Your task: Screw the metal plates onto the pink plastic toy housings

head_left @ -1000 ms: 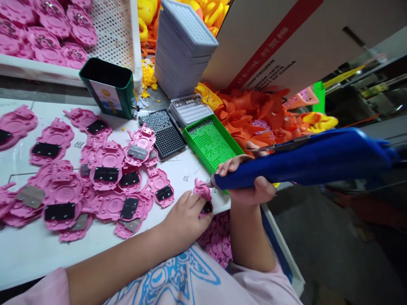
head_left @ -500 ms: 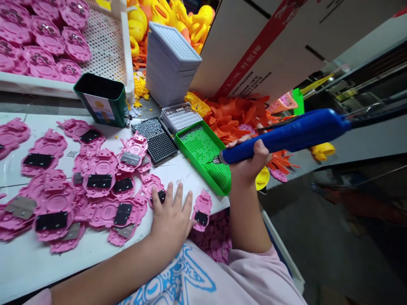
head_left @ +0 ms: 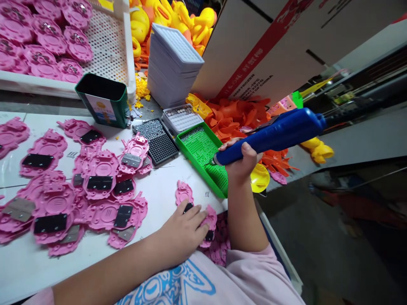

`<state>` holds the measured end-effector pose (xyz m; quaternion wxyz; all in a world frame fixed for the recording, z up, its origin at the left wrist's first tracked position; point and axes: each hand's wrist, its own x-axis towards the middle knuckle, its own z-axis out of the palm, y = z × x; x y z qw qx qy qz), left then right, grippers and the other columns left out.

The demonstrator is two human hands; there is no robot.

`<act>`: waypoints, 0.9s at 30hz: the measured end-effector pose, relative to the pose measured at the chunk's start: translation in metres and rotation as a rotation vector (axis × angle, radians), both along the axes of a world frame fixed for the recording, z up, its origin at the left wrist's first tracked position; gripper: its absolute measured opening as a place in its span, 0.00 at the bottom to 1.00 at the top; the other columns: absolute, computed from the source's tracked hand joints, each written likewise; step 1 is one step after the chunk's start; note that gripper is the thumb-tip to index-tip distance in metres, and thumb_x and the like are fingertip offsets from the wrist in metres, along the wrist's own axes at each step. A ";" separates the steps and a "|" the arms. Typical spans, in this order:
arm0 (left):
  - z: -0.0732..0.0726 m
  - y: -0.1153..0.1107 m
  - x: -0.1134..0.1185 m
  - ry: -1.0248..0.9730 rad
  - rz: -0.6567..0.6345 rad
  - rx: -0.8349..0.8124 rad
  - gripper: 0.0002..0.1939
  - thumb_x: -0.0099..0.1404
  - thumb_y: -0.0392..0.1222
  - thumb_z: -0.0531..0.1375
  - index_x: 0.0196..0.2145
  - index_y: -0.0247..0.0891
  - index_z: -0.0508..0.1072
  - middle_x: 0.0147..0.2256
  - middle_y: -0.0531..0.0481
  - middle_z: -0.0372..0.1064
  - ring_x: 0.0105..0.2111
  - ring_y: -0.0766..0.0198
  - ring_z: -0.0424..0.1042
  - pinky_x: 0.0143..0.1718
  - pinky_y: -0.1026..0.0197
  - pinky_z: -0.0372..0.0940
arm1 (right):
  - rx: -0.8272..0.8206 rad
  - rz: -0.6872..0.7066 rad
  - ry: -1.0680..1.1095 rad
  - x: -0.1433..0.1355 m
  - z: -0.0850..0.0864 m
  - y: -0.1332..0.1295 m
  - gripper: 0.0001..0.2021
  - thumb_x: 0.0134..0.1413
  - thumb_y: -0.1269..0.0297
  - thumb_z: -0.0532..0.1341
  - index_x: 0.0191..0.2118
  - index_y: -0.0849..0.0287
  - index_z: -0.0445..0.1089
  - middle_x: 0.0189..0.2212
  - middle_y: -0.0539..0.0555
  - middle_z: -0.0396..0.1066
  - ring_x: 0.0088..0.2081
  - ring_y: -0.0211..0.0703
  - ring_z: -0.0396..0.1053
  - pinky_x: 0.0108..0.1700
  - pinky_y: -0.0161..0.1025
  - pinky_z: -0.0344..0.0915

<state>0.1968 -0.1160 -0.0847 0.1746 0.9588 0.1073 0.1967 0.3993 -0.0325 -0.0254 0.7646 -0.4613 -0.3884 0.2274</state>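
So its tip reaches the green tray (head_left: pixel 197 167), the right hand (head_left: pixel 244 163) wraps the blue driver (head_left: pixel 276 131) aslant; the left hand (head_left: pixel 181 233) covers pink pieces (head_left: pixel 183 192), whether gripping I cannot tell.

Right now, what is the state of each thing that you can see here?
Blue screwdriver: held in right hand
Two pink parts: partly under left hand
Green tray: open, partly filled
Black tray: open, partly filled
Dark green tin: open, standing
White trays: stacked
White basket: open, holding pink pieces
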 end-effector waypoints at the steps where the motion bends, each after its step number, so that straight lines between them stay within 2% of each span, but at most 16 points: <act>1: -0.001 0.000 0.000 -0.027 -0.028 0.010 0.14 0.68 0.39 0.52 0.48 0.36 0.70 0.53 0.43 0.69 0.53 0.52 0.66 0.54 0.45 0.55 | -0.002 -0.003 -0.003 0.000 0.000 0.001 0.11 0.42 0.59 0.61 0.33 0.56 0.62 0.19 0.44 0.67 0.19 0.37 0.69 0.24 0.36 0.67; 4: -0.004 -0.001 -0.001 -0.080 -0.033 0.057 0.14 0.68 0.37 0.53 0.49 0.37 0.70 0.51 0.44 0.70 0.52 0.53 0.67 0.52 0.49 0.56 | -0.021 -0.031 -0.010 0.001 0.000 0.004 0.11 0.42 0.57 0.61 0.31 0.56 0.62 0.19 0.44 0.66 0.18 0.36 0.68 0.23 0.36 0.66; 8: -0.006 0.000 -0.002 -0.081 0.081 0.091 0.14 0.66 0.36 0.55 0.48 0.37 0.71 0.50 0.43 0.70 0.52 0.52 0.66 0.53 0.47 0.55 | -0.021 -0.040 -0.004 0.000 0.008 0.003 0.12 0.42 0.55 0.59 0.33 0.56 0.63 0.19 0.44 0.65 0.18 0.36 0.67 0.24 0.37 0.65; 12: -0.001 0.003 -0.005 0.028 0.190 -0.009 0.22 0.59 0.42 0.59 0.50 0.31 0.70 0.50 0.38 0.69 0.51 0.46 0.65 0.54 0.45 0.55 | 0.016 -0.016 0.009 -0.007 0.025 -0.012 0.14 0.43 0.54 0.58 0.37 0.54 0.65 0.20 0.44 0.65 0.20 0.35 0.66 0.25 0.36 0.65; 15: -0.001 0.004 -0.004 0.029 0.230 -0.001 0.20 0.59 0.38 0.59 0.49 0.29 0.71 0.49 0.37 0.69 0.51 0.46 0.65 0.52 0.46 0.58 | 0.048 0.084 0.009 -0.016 0.033 -0.031 0.13 0.43 0.54 0.57 0.35 0.53 0.67 0.20 0.45 0.66 0.19 0.36 0.66 0.24 0.37 0.66; 20: -0.003 0.004 -0.001 -0.010 0.255 0.045 0.15 0.64 0.36 0.56 0.48 0.29 0.71 0.47 0.38 0.71 0.48 0.48 0.67 0.45 0.50 0.62 | 0.029 0.260 0.035 -0.035 0.028 -0.055 0.13 0.43 0.52 0.59 0.33 0.53 0.70 0.21 0.47 0.68 0.20 0.38 0.67 0.25 0.39 0.67; 27: -0.001 0.004 -0.001 0.026 0.250 0.019 0.15 0.65 0.37 0.56 0.48 0.30 0.71 0.48 0.39 0.70 0.48 0.49 0.67 0.44 0.50 0.64 | -0.011 0.327 0.033 -0.043 0.017 -0.057 0.11 0.42 0.54 0.61 0.31 0.53 0.72 0.20 0.47 0.68 0.21 0.38 0.68 0.26 0.38 0.68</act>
